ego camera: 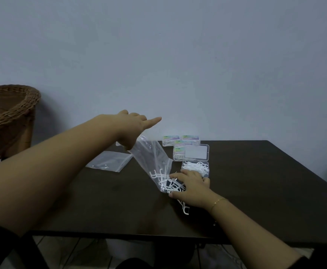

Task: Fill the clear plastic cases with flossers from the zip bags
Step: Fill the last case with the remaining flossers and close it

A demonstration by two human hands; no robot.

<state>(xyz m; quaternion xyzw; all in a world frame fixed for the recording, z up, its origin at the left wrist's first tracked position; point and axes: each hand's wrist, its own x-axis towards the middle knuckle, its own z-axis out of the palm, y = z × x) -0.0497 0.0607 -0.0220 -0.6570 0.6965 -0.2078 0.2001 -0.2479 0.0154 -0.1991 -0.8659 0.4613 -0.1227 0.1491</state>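
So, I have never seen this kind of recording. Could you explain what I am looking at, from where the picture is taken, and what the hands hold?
There is no machine here. A person wears a camera on the head, so this one picture looks forward and down at their own arms. The left hand lifts a clear zip bag by its upper end, index finger sticking out. The bag hangs tilted, and white flossers have gathered at its lower end. The right hand rests at that lower end among the flossers. On the dark table lie a flat zip bag, an open clear case partly filled with flossers, and closed cases behind it. A wicker basket stands at the left.
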